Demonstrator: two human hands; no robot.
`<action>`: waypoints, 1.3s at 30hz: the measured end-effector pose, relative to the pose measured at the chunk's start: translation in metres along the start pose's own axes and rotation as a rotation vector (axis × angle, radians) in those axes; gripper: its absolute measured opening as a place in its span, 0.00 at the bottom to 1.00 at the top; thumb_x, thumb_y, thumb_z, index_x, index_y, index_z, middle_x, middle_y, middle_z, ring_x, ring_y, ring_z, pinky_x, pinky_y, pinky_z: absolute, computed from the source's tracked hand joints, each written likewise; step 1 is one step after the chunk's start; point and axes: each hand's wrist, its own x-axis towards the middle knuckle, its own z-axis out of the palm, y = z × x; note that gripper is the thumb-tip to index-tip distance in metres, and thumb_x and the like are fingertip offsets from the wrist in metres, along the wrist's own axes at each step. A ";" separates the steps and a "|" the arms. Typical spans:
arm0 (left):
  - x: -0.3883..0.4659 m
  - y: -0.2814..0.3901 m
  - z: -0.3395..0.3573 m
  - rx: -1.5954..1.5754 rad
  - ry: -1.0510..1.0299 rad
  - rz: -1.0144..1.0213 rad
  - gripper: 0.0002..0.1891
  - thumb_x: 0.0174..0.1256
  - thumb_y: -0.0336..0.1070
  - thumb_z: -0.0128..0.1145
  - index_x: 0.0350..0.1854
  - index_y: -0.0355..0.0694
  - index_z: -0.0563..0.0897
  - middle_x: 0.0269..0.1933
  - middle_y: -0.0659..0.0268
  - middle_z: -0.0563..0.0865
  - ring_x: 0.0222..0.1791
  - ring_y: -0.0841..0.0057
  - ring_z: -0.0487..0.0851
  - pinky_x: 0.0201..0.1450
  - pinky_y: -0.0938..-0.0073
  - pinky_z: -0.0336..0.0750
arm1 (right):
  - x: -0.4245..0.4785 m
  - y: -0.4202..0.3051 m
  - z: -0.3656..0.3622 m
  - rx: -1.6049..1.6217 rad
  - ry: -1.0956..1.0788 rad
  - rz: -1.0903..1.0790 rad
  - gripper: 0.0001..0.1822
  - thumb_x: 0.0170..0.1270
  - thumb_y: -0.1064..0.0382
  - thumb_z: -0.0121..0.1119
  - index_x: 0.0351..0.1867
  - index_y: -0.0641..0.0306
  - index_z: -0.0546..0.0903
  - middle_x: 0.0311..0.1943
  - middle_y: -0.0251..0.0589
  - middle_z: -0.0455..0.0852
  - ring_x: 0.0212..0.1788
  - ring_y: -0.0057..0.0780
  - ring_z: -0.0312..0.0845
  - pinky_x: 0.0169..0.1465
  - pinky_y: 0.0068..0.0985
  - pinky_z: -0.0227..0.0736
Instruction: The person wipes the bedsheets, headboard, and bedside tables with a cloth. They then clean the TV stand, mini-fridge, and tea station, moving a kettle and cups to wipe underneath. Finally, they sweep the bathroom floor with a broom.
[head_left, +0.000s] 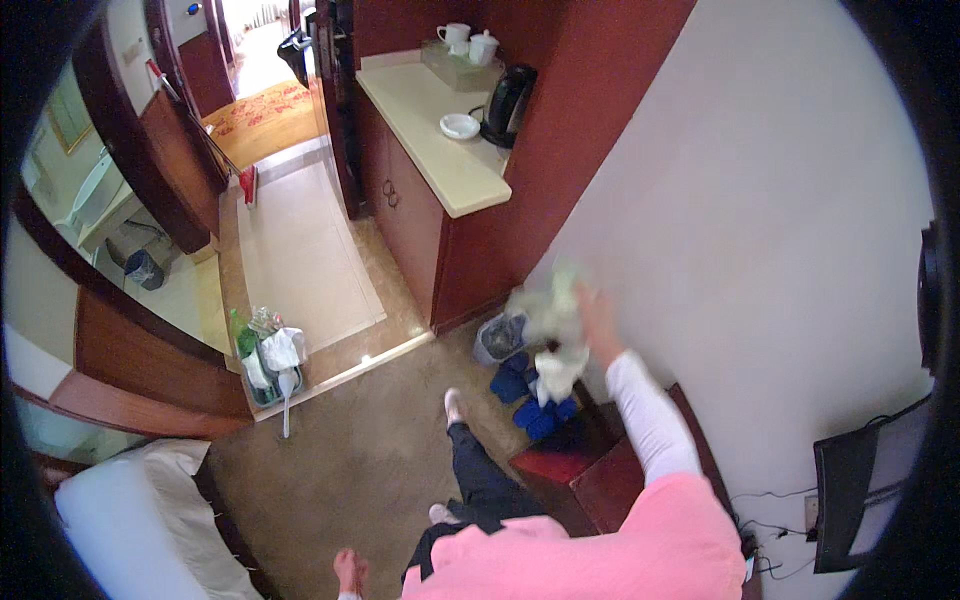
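Observation:
My right hand reaches out beside the wall and is blurred by motion. It grips a bundle of pale green and white cloth, also blurred, above a small grey waste bin on the carpet. A white crumpled cloth hangs or lies just below the hand; which, I cannot tell. Blue slippers lie on the dark red low cabinet and the floor near it. My left hand is low beside my body, fingers curled, with nothing visible in it.
A green-grey caddy with cleaning things and a white brush stands by the doorway strip. A counter holds a black kettle and white cups. A bed is at left, a television at right.

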 end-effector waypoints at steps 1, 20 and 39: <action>0.011 0.033 0.015 -0.019 0.038 0.013 0.08 0.64 0.37 0.54 0.26 0.46 0.73 0.24 0.71 0.73 0.15 0.77 0.71 0.17 0.70 0.69 | 0.022 -0.115 -0.023 0.180 0.025 -0.012 0.29 0.68 0.49 0.57 0.63 0.70 0.73 0.56 0.54 0.80 0.58 0.40 0.75 0.61 0.36 0.68; 0.123 0.366 0.261 0.230 -0.134 -0.035 0.18 0.71 0.39 0.51 0.59 0.39 0.77 0.46 0.61 0.86 0.32 0.74 0.85 0.32 0.74 0.80 | 0.398 0.028 0.165 0.996 0.510 0.244 0.26 0.74 0.46 0.43 0.66 0.57 0.67 0.64 0.39 0.70 0.65 0.37 0.65 0.69 0.37 0.61; 0.095 0.809 0.497 0.344 -0.972 0.805 0.13 0.70 0.33 0.55 0.52 0.35 0.81 0.49 0.64 0.85 0.49 0.78 0.82 0.50 0.79 0.75 | 0.038 -0.260 0.251 1.795 0.189 0.752 0.36 0.66 0.33 0.45 0.58 0.63 0.77 0.58 0.51 0.80 0.54 0.46 0.79 0.60 0.44 0.73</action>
